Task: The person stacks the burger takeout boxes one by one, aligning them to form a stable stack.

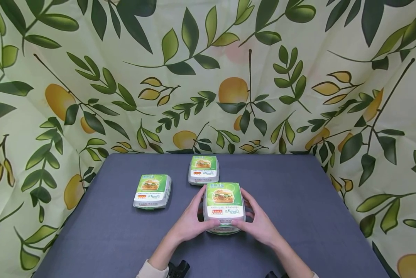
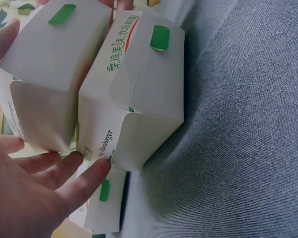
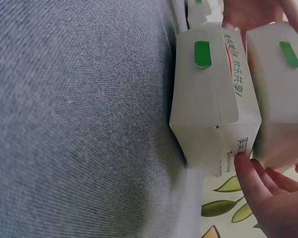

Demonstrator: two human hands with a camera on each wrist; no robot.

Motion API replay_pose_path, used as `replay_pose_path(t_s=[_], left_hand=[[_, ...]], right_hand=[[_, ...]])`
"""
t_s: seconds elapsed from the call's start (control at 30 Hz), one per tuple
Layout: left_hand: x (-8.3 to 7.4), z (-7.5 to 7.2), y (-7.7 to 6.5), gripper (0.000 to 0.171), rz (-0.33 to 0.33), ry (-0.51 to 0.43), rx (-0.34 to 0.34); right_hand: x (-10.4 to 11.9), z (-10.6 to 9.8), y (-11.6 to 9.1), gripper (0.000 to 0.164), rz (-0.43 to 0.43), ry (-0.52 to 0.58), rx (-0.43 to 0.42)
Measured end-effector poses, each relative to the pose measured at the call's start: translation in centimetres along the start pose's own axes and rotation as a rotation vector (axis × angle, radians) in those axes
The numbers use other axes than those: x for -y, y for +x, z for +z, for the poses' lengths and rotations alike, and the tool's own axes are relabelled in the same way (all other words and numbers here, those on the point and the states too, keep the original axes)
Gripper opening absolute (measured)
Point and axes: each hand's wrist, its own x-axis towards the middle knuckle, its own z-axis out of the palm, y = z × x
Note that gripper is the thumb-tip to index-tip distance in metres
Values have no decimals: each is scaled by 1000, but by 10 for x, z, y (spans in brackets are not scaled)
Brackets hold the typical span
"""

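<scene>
Two white burger boxes with green lids are stacked near the front middle of the table. My left hand [image 1: 193, 221] and right hand [image 1: 260, 223] grip the upper burger box [image 1: 224, 199] from opposite sides, thumbs along its front. In the left wrist view, the upper box lies left of the lower burger box [image 2: 149, 84], and the two are close together. Some left fingertips [image 2: 102, 168] reach the lower box's side. On the right, a fingertip [image 3: 241, 159] also overlaps the lower box. Green tabs show on both boxes' fronts.
One more burger box [image 1: 203, 169] sits just behind the stack. Another burger box [image 1: 152, 191] stands off to the left. All rest on a grey-blue cloth-covered table [image 1: 100, 231], with a leaf-and-fruit patterned curtain [image 1: 201, 77] behind and at the sides.
</scene>
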Motion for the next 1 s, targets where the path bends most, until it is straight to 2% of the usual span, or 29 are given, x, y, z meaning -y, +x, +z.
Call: replay_pose_path(t_s=[0.77, 1.0], left_hand=[[-4, 3, 2, 108, -25, 36, 5], [-5, 2, 2, 109, -23, 11, 21]], right_hand=[[-2, -3, -1, 97, 18, 26, -1], [0, -4, -3, 100, 23, 31, -3]])
